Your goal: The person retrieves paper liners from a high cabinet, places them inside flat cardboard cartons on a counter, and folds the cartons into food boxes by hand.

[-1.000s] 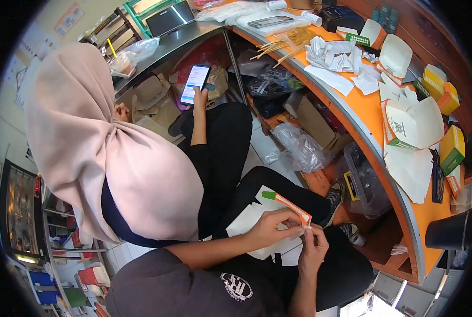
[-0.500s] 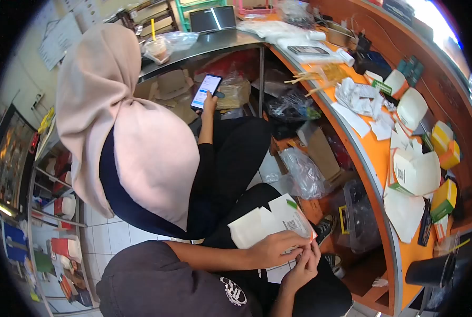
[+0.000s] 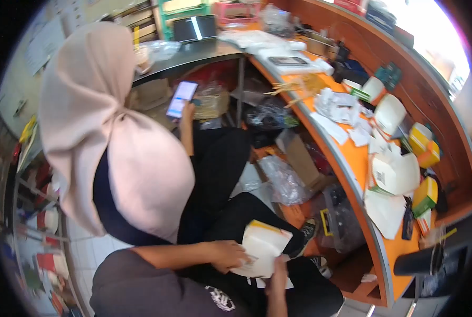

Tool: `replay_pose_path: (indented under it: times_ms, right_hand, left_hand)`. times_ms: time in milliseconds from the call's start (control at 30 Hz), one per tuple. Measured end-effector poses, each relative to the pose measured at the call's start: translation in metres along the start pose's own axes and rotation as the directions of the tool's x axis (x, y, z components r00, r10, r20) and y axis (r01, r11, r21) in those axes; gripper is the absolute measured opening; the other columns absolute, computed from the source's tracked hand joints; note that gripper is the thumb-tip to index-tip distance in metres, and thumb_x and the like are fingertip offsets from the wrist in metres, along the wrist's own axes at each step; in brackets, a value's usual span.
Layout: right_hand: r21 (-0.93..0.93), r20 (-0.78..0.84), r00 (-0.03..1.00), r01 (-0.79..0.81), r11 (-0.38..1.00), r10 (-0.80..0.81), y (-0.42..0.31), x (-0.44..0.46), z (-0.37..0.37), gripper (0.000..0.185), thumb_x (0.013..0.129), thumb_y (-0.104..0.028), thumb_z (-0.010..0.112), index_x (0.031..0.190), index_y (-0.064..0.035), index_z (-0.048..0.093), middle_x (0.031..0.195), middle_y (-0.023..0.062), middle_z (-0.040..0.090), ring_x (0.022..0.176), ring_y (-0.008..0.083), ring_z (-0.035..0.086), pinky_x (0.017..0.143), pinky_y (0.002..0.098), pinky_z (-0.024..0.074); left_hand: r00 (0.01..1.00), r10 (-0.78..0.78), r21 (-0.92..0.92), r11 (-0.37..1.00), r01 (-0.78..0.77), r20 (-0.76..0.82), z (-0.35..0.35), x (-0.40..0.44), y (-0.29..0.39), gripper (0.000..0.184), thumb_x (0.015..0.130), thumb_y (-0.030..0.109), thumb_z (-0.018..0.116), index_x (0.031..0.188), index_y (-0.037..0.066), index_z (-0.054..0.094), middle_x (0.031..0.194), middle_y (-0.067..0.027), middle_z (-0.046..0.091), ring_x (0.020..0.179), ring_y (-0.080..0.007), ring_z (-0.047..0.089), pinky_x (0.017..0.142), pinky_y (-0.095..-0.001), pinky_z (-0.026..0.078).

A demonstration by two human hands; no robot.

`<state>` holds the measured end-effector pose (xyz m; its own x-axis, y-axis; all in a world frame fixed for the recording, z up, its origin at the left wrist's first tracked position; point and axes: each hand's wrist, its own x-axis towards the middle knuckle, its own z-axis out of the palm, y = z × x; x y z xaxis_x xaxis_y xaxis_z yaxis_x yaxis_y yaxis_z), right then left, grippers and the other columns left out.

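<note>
A white paper carton (image 3: 266, 247), partly folded, with a yellow and orange edge along its top, is held above my lap. My left hand (image 3: 228, 256) grips its left side, with the fingers slightly blurred. At its lower right corner, my right hand (image 3: 278, 276) pinches the carton between thumb and fingers. White paper pieces show just below it, partly hidden by the hands.
A person in a pink head covering (image 3: 88, 105) sits close on the left, holding a phone (image 3: 182, 99). On the right, a curved orange counter (image 3: 352, 153) bears open cartons (image 3: 393, 173), crumpled paper (image 3: 336, 104) and a black cup (image 3: 418, 262). A plastic bin (image 3: 344, 222) stands below.
The carton has turned and now stands more upright, its inner side showing. My left hand has moved left to its side, and my right hand has shifted left and down. The view has shifted slightly.
</note>
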<state>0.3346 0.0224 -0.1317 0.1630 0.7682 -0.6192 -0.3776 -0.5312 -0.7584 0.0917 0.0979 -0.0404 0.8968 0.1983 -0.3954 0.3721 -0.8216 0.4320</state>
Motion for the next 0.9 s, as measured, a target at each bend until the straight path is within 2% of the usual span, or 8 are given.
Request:
replay_pose_path:
  times_ms: [67,167,267,300,600,700,800,900]
  right_hand:
    - [-0.157,0.015,0.974,-0.221,0.963,0.226,-0.006,-0.024,0.018,0.039,0.104,-0.033,0.056,0.132,-0.0062,0.057,0.121,0.0105,0.064,0.109,0.0216,0.064,0.088,0.0384,0.0539]
    - [-0.119,0.088,0.986,0.149,0.982,-0.139,0.014,-0.036,0.026,0.037,0.107,-0.023,0.052,0.137,-0.0019,0.055,0.123,0.0131,0.063,0.108,0.018,0.063,0.092,0.0308,0.051]
    - [-0.235,0.053,0.89,0.451,0.861,-0.452,-0.008,-0.049,0.046,0.039,0.107,-0.016,0.052,0.143,0.0,0.05,0.123,0.0144,0.063,0.105,0.015,0.061,0.089,0.028,0.0508]
    - [-0.211,0.07,0.942,0.337,0.918,-0.329,-0.011,-0.055,0.044,0.041,0.107,-0.015,0.053,0.145,-0.0005,0.049,0.124,0.0137,0.063,0.105,0.0141,0.061,0.089,0.0274,0.0503]
    - [0.019,0.141,0.975,-0.176,0.984,0.172,-0.009,-0.078,0.028,0.039,0.105,-0.021,0.059,0.138,-0.001,0.054,0.117,0.0133,0.066,0.087,0.0171,0.069,0.063,0.0275,0.0574]
    - [-0.052,0.292,0.945,-0.137,0.989,0.146,0.016,-0.059,0.022,0.037,0.104,-0.023,0.061,0.133,-0.0002,0.058,0.107,0.0108,0.068,0.082,0.0157,0.069,0.061,0.027,0.0565]
    - [-0.147,0.286,0.958,0.013,0.989,0.03,0.018,-0.051,0.032,0.033,0.103,-0.024,0.063,0.127,-0.0016,0.064,0.098,0.0079,0.069,0.08,0.0131,0.068,0.061,0.026,0.0561]
    - [-0.217,0.284,0.956,0.135,0.967,-0.07,0.008,-0.052,0.039,0.025,0.103,-0.019,0.063,0.118,0.0008,0.068,0.095,0.006,0.069,0.082,0.0116,0.067,0.062,0.025,0.0554]
  left_hand:
    - [0.979,0.008,0.02,1.0,-0.004,-0.203,0.016,-0.011,0.003,0.031,0.09,0.038,0.069,0.1,0.009,0.069,0.143,-0.0105,0.053,0.133,-0.0329,0.049,0.108,-0.0519,0.041]
    - [0.937,-0.198,-0.212,0.967,0.14,-0.287,-0.013,-0.009,0.032,0.031,0.092,0.035,0.07,0.102,0.006,0.065,0.12,-0.0135,0.06,0.115,-0.0338,0.06,0.098,-0.0511,0.046]
    - [0.837,-0.183,-0.497,0.86,-0.118,-0.516,0.007,0.011,0.038,0.024,0.091,0.024,0.07,0.099,0.003,0.061,0.102,-0.0152,0.059,0.099,-0.0363,0.062,0.087,-0.0473,0.051]
    - [0.813,-0.219,-0.493,0.865,-0.094,-0.54,0.006,0.015,0.046,0.016,0.091,0.012,0.069,0.1,0.002,0.062,0.097,-0.0175,0.059,0.093,-0.0376,0.063,0.082,-0.0439,0.052]
    - [0.785,-0.417,-0.412,0.882,0.229,-0.457,0.023,-0.002,0.042,0.016,0.09,0.016,0.072,0.095,0.004,0.061,0.091,-0.0163,0.06,0.084,-0.038,0.065,0.075,-0.0459,0.055]
    - [0.783,-0.393,-0.522,0.847,0.102,-0.483,0.043,0.0,0.04,0.015,0.092,0.016,0.07,0.096,0.004,0.061,0.087,-0.0162,0.061,0.078,-0.0349,0.066,0.068,-0.0431,0.055]
    - [0.758,-0.639,-0.839,0.479,0.259,-0.13,0.051,-0.006,0.04,0.016,0.093,0.015,0.07,0.096,0.003,0.061,0.085,-0.0152,0.063,0.073,-0.0308,0.067,0.065,-0.0408,0.054]
    - [0.695,-0.641,-0.765,0.61,0.205,-0.325,0.048,-0.009,0.04,0.015,0.094,0.014,0.069,0.091,0.001,0.061,0.08,-0.0134,0.067,0.066,-0.0248,0.068,0.062,-0.0378,0.054]
